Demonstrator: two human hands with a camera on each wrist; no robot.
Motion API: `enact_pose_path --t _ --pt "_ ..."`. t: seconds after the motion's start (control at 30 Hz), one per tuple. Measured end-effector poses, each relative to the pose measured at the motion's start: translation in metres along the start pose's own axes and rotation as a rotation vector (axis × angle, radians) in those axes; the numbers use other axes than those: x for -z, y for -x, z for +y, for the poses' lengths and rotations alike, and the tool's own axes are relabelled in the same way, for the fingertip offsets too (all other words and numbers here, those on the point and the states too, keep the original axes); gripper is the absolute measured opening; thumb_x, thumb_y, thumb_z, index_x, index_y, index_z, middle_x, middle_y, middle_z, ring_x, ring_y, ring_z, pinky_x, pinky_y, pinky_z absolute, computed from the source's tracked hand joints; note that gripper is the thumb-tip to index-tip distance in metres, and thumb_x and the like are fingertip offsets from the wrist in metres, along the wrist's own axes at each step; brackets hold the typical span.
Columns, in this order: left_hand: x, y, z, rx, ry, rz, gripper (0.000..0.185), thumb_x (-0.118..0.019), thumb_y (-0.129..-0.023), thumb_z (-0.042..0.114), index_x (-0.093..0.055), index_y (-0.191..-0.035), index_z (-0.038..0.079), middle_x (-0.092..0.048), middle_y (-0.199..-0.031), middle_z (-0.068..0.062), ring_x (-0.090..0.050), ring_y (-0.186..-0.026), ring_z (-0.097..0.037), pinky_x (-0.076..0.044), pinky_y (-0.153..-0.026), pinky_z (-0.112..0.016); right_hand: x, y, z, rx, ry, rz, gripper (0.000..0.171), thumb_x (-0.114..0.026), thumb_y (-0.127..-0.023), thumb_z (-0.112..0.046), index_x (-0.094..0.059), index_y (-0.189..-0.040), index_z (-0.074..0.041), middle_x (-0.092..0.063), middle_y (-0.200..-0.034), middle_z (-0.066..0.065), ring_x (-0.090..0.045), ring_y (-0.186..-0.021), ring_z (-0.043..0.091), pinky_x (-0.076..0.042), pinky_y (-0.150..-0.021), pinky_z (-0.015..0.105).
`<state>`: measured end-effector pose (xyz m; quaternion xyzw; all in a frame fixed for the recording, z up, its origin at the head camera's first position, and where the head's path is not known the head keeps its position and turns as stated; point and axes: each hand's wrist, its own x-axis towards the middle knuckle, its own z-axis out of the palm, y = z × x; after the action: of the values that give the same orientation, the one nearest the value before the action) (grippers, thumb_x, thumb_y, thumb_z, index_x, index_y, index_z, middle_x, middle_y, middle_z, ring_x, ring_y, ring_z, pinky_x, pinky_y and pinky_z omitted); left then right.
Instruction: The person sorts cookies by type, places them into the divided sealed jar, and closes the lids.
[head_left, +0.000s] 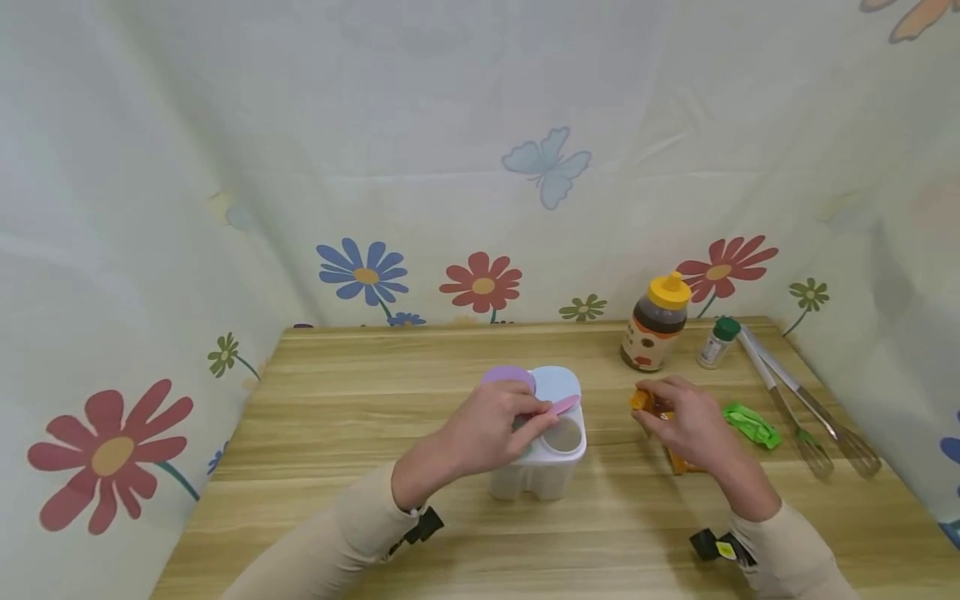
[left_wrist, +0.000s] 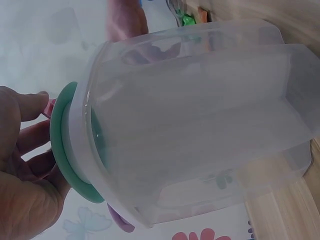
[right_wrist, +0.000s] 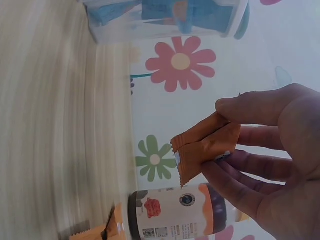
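Pinches a tilted pink lid (head_left: 565, 404) with the left hand (head_left: 483, 425), just above an open compartment of the container (head_left: 551, 479); grips an orange packet (right_wrist: 206, 146) in the right hand (head_left: 688, 418), right of the container. Holds both hands apart. Has a purple lid (head_left: 510, 377) and blue lid (head_left: 557, 383) on the container's far side. Has a green packet (head_left: 752, 426) to its right, a yellow-capped jar (head_left: 653, 329) and green-capped bottle (head_left: 717, 342) beyond to its right, with whisks (head_left: 857, 450) farther right, all on the wooden table (head_left: 352, 396).

Both arms (head_left: 345, 525) reach forward, left hand (head_left: 486, 427) and right hand (head_left: 693, 423) pinching with bent fingers.
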<state>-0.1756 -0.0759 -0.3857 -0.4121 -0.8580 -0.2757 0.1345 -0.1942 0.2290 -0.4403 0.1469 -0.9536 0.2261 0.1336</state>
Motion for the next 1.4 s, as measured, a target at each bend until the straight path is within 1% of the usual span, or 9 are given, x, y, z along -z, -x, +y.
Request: enact_pose_path --t 0.13,0.33,0.5,0.83,0.9,1.0,1.17,1.27,1.4 --pt "0.0 0.001 0.0 0.004 0.006 0.002 0.023 -0.071 -0.09 0.029 -0.078 -0.101 0.01 -0.064 -0.075 0.005 -0.047 -0.066 -0.004 -0.037 -0.054 -0.012 0.002 0.002 -0.007 0.033 -0.063 0.042 0.038 -0.081 -0.079 -0.013 -0.07 -0.113 -0.002 -0.065 -0.104 0.014 -0.068 -0.085 0.025 -0.058 -0.073 0.04" --pt "0.0 0.001 -0.001 0.014 0.028 0.01 0.022 -0.071 -0.09 0.028 -0.078 -0.101 0.01 -0.065 -0.076 0.005 -0.048 -0.066 -0.004 -0.038 -0.054 -0.013 0.008 0.003 -0.018 0.044 -0.138 0.053 0.036 -0.08 -0.081 -0.017 -0.07 -0.113 -0.006 -0.066 -0.106 0.01 -0.068 -0.087 0.024 -0.057 -0.075 0.042" --pt "-0.001 0.002 -0.002 0.017 0.032 0.011 0.022 -0.071 -0.089 0.029 -0.078 -0.1 0.01 -0.065 -0.076 0.005 -0.048 -0.066 -0.004 -0.038 -0.054 -0.013 0.011 0.004 -0.025 0.066 -0.148 0.09 0.034 -0.081 -0.08 -0.017 -0.071 -0.11 -0.008 -0.067 -0.102 0.006 -0.068 -0.086 0.022 -0.057 -0.075 0.043" --pt "-0.001 0.002 -0.002 0.032 0.035 0.004 0.026 -0.069 -0.091 0.034 -0.078 -0.1 0.012 -0.07 -0.082 0.005 -0.051 -0.069 -0.004 -0.041 -0.056 -0.012 0.019 0.007 -0.037 0.14 -0.122 0.191 0.033 -0.085 -0.075 -0.017 -0.074 -0.105 -0.011 -0.068 -0.1 0.0 -0.067 -0.083 0.016 -0.057 -0.073 0.038" --pt "-0.002 0.002 -0.002 0.032 0.039 0.007 0.025 -0.069 -0.091 0.033 -0.078 -0.1 0.011 -0.07 -0.082 0.004 -0.051 -0.069 -0.004 -0.041 -0.057 -0.012 0.021 0.007 -0.04 0.15 -0.124 0.205 0.033 -0.085 -0.074 -0.017 -0.075 -0.105 -0.011 -0.068 -0.101 0.0 -0.068 -0.082 0.015 -0.056 -0.073 0.035" --pt "-0.002 0.002 -0.002 0.032 0.043 0.018 0.023 -0.069 -0.091 0.03 -0.078 -0.099 0.011 -0.07 -0.082 0.004 -0.051 -0.069 -0.004 -0.041 -0.057 -0.013 0.022 0.008 -0.043 0.156 -0.146 0.222 0.033 -0.086 -0.073 -0.016 -0.075 -0.104 -0.011 -0.068 -0.103 0.0 -0.067 -0.082 0.014 -0.055 -0.074 0.024" --pt "-0.003 0.001 -0.002 0.022 0.035 0.032 0.02 -0.068 -0.092 0.025 -0.077 -0.099 0.01 -0.069 -0.079 0.005 -0.051 -0.069 -0.004 -0.041 -0.057 -0.013 0.024 0.009 -0.05 0.161 -0.208 0.257 0.034 -0.087 -0.072 -0.013 -0.075 -0.104 -0.013 -0.069 -0.106 0.0 -0.064 -0.086 0.012 -0.043 -0.081 0.007" --pt "-0.002 0.001 -0.002 0.022 0.033 0.036 0.019 -0.067 -0.093 0.025 -0.077 -0.098 0.01 -0.067 -0.077 0.006 -0.05 -0.069 -0.004 -0.04 -0.057 -0.013 0.026 0.01 -0.054 0.182 -0.23 0.278 0.037 -0.087 -0.071 -0.011 -0.075 -0.105 -0.014 -0.069 -0.107 -0.001 -0.063 -0.089 0.012 -0.041 -0.083 0.005" --pt "-0.002 0.001 -0.001 0.023 0.043 0.035 0.019 -0.067 -0.093 0.025 -0.077 -0.098 0.01 -0.067 -0.077 0.006 -0.049 -0.069 -0.004 -0.04 -0.057 -0.013 0.026 0.011 -0.058 0.246 -0.284 0.309 0.04 -0.088 -0.067 -0.005 -0.075 -0.105 -0.012 -0.069 -0.107 0.001 -0.061 -0.092 0.008 -0.043 -0.083 0.006"
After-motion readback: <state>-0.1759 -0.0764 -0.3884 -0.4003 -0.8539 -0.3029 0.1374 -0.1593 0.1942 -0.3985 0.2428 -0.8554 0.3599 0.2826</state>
